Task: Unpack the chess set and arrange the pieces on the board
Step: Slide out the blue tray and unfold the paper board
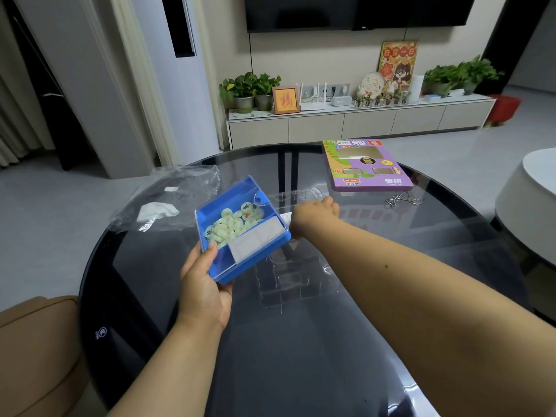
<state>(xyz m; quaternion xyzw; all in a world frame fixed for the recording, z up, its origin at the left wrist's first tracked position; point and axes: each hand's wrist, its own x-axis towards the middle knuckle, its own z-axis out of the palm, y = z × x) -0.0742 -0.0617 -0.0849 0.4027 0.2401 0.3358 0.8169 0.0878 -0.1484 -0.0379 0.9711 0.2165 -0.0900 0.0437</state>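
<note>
Above the bench centre, blue plastic box [242, 228] sits tilted in left hand [204, 284], grip clamped on its near corner, thumb on the rim. Inside: pale green round pieces [231, 222] heaped loose, plus a folded white sheet [255, 240]. Right hand [314, 213] reaches just past the box, fingers curled down and hidden, so can't tell its grip. Bench [301, 341] is dark, glossy, round glass. Crumpled clear wrap [168, 197] left, purple carton [365, 167] far right, TV cabinet [361, 121] behind.
</note>
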